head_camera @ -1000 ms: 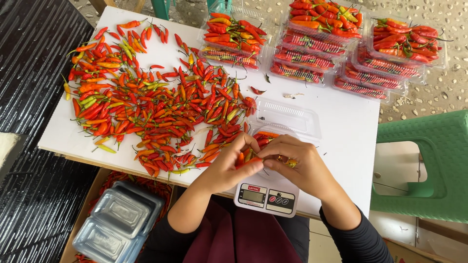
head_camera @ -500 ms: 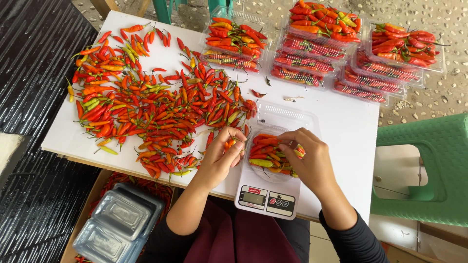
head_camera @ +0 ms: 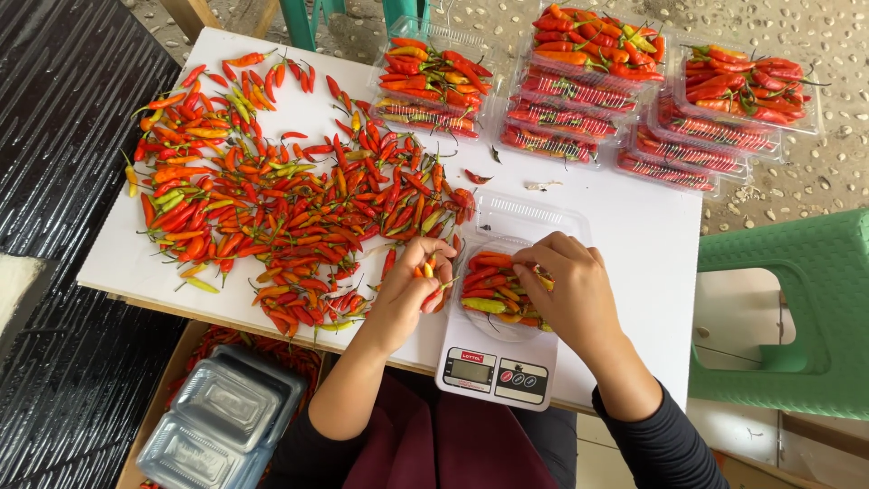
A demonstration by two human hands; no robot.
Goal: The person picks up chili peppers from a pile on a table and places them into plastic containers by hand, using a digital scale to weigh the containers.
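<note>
Chillies (head_camera: 427, 272) now pinched in left hand (head_camera: 412, 290); right hand (head_camera: 566, 281) (fingers curled, grip unclear) stays over tray (head_camera: 498, 299).

The table (head_camera: 634, 235) is plain white. The loose chillies (head_camera: 272, 199) spread on it are mostly red and orange, with a few yellow and green ones mixed in. The chillies in the tray (head_camera: 493, 290) on the scale (head_camera: 493, 371) are red and orange, one green; the scale is white with a grey display. The packed boxes (head_camera: 579, 91) are clear, showing red and orange. The chair (head_camera: 797, 308) is green, the sleeves (head_camera: 661, 444) black, the floor boards (head_camera: 63, 109) dark with fine stripes
</note>
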